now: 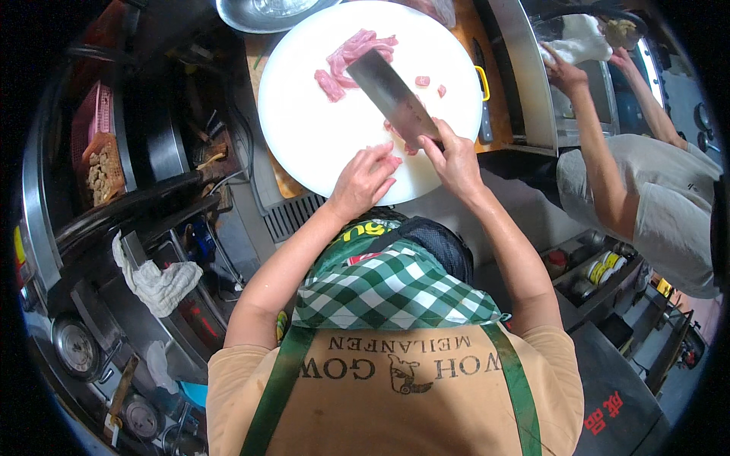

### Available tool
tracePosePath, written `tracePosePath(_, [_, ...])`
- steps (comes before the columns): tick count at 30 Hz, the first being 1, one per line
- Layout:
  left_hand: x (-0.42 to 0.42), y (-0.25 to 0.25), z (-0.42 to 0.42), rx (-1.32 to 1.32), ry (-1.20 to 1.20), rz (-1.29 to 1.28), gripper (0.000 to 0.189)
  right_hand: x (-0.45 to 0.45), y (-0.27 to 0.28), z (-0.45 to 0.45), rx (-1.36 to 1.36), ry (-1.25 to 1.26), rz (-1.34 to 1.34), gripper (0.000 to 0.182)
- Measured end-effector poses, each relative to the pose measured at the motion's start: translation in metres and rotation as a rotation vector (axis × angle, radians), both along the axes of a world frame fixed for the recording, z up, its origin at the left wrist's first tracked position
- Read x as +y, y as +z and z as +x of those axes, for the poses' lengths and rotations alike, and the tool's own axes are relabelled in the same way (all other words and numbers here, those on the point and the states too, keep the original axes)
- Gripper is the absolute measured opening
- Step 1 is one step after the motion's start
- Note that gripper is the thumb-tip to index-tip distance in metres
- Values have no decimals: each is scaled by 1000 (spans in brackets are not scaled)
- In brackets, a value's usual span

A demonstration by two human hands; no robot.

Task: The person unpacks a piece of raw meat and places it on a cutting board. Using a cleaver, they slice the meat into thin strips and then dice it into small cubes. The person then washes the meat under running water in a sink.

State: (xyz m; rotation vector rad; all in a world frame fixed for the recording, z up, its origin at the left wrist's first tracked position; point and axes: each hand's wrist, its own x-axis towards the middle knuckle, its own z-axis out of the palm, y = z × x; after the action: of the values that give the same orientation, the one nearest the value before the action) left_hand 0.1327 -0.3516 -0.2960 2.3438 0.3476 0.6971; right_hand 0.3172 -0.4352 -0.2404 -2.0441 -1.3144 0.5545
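My right hand point(456, 159) grips a Chinese cleaver point(388, 91) by its handle, which the fingers hide. The broad blade points up and left over a round white cutting board point(296, 131). My left hand point(365, 179) is at the board's near edge with curled fingers. A pink bit of raw meat point(393, 160) appears between its fingertips, partly covered. Strips of raw meat point(360, 47) lie in a pile beyond the blade tip, with a thicker piece point(329, 86) at their left. Two small meat cubes point(422, 81) sit right of the blade. More cut meat point(409, 149) is partly hidden beneath the cleaver.
A metal bowl point(268, 14) stands beyond the board. Right of it lies a knife with a dark handle point(485, 122), beside a yellow handle point(483, 82). At right another person point(644, 182) holds a white cloth point(576, 43). Leftward are orange baskets point(108, 165) and a draped rag point(162, 285).
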Motion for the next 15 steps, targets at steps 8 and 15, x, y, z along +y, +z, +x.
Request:
tracePosePath(8, [-3, 1, 13, 98, 242, -119, 20, -2, 4, 7, 55, -85, -54, 24])
tracePosePath(15, [28, 40, -23, -169, 573, -1205, 23, -3, 13, -11, 153, 58, -103, 25])
